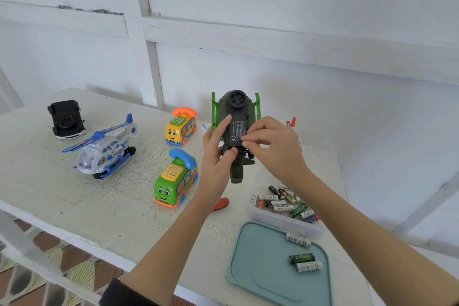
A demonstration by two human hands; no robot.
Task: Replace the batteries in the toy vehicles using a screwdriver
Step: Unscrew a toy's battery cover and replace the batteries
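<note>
Nearest, on the right of the counter (74,196), a teal lid (263,266) carries three loose batteries (301,258). They lie on smooth plastic close to the counter's near edge, so a knock from a forearm could roll them off.

Just beyond it stands a clear tub of batteries (285,202), directly under the right forearm. Fresh and spent cells look alike here, so mixing them up is a real risk.

An orange-handled screwdriver (221,204) lies on the counter between the arms, partly hidden by the left one.

Above the counter, both hands hold the dark green toy vehicle (234,122) underside up. The left hand (218,151) grips its left side, thumb lying along the black battery cover (237,131). The right hand (270,143) pinches that cover's right edge with its fingertips. I cannot tell whether the cover is seated. If it goes on crooked, forcing it could snap a tab, and the toy could slip from this light grip.

Farther left stand a green bus (175,182), a yellow bus (180,128), a helicopter (106,149) and an overturned black car (65,118).
</note>
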